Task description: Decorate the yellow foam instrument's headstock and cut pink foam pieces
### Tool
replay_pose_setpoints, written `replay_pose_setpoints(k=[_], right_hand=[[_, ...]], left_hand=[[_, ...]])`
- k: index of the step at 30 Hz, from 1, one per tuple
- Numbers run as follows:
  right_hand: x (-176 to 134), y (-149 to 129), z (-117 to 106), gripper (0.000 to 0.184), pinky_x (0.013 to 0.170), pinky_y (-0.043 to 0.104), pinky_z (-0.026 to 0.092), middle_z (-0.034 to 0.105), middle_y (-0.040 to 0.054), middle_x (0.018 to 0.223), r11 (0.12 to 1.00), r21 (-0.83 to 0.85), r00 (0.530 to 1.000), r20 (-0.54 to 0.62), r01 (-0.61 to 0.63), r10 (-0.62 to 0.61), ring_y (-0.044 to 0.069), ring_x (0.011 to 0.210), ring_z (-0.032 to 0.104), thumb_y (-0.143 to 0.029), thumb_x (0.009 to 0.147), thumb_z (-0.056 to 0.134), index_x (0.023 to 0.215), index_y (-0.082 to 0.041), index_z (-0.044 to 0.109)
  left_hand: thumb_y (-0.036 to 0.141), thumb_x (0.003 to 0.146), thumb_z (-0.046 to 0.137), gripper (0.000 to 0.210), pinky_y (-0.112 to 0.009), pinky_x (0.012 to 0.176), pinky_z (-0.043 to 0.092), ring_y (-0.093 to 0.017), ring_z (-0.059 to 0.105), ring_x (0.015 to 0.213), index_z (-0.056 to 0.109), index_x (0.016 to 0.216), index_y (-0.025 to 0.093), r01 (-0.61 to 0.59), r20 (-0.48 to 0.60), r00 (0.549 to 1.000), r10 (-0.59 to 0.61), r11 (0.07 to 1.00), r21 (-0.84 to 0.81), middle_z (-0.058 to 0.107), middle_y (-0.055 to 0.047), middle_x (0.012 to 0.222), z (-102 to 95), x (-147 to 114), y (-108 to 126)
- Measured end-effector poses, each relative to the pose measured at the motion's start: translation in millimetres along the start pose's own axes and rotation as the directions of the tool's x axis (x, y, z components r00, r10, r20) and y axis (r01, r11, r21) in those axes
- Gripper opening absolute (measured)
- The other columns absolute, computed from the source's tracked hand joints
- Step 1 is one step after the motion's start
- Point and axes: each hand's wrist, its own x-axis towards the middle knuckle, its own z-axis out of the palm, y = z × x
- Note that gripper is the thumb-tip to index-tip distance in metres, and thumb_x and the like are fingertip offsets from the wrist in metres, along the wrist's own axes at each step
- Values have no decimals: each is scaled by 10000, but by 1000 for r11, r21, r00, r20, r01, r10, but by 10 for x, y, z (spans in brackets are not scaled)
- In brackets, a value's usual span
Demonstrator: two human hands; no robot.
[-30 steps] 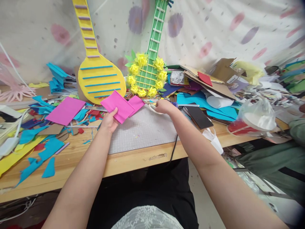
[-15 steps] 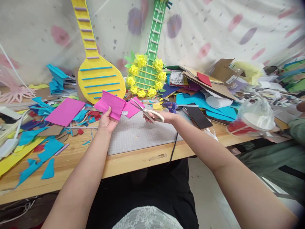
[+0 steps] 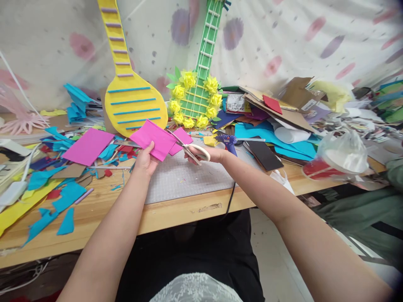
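My left hand (image 3: 147, 161) grips a folded piece of magenta crepe paper (image 3: 154, 140), thumb on top, above the edge of the grey cutting mat (image 3: 179, 184). In my right hand (image 3: 201, 154) are scissors (image 3: 197, 152) with cream handles. Their blades are parted and point left, close by the right edge of the held paper; I cannot tell whether they touch it. Behind the blades lies another magenta piece (image 3: 181, 138) on the mat. A third magenta sheet (image 3: 88, 147) rests on the scraps at the left.
A yellow cardboard lute shape (image 3: 135, 105) and a green one (image 3: 200, 100) with yellow flowers lean at the back. A purple glue gun (image 3: 228, 140), a phone (image 3: 263, 154) and a bagged red cup (image 3: 324, 165) are to the right. Blue scraps (image 3: 67, 197) cover the left.
The scissors have moved left to the right edge of the magenta paper. The held paper has turned slightly and looks flatter. The view has shifted a little.
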Motion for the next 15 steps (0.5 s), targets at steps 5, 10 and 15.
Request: replay_pose_setpoints(k=[5,10,15], right_hand=[[-11,30,-11,551,528,226,386,509,-21,616,1000,0,1000,-4,26,-26,86,545,467,-677,780,465,871,-139,544],[2,79,-46,548,467,211,361,501,-18,611,999,16,999,3,36,-36,73,501,445,-679,787,454,857,-141,529],[1,93,-66,535,466,203,368,501,-15,613,1000,-7,999,21,29,-29,71,508,446,-671,788,464,839,-142,525]], left_hand=[[76,793,579,240,-334,943,491,-197,632,1041,642,1014,146,-4,13,1000,4,999,-37,698,-78,1063,4,-8,-15],[30,792,552,224,-346,950,481,-185,647,1005,647,964,139,-10,-65,998,6,998,-66,708,-74,1022,89,-85,-7],[43,812,535,185,-346,957,473,-180,651,993,647,930,132,10,-83,996,-16,998,-69,720,-67,967,115,-99,-8]])
